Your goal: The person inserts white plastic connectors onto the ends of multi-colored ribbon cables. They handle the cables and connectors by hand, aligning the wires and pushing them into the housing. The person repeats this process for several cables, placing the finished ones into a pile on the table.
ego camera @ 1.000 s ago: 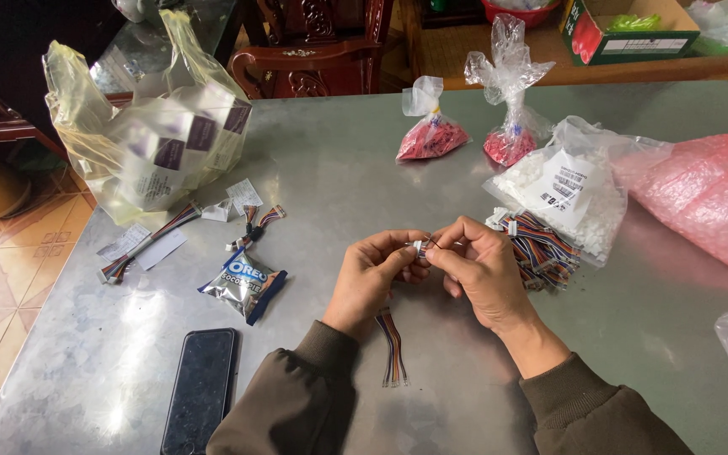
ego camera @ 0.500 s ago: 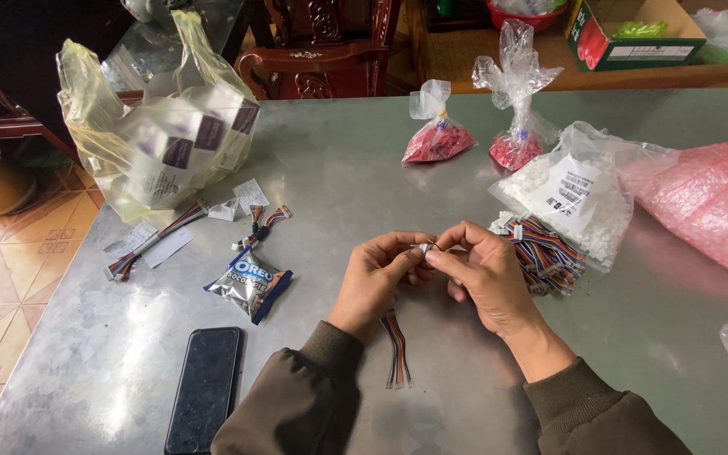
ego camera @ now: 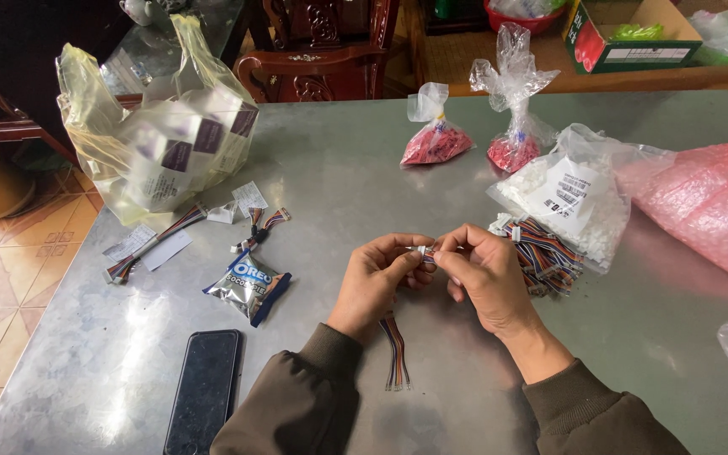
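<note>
Two hands, left hand [ego camera: 377, 282], right hand [ego camera: 482, 274], fingers pinching one ribbon cable [ego camera: 396, 350], seemingly its white connector [ego camera: 425, 250].

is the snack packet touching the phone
Apart: the head view shows bare table between the snack packet and the phone.

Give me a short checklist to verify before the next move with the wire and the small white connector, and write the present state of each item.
1. Both hands on the part: left hand and right hand pinch the white connector together. Ok.
2. Wire end seated in the connector: hidden by the fingertips. Cannot tell.
3. Free end of the coloured ribbon wire untangled: it lies straight on the metal table. Ok.
4. More wires within reach: the wire bundle lies beside the right hand. Ok.
5. Phone and snack packet apart from the wire. Ok.
</note>
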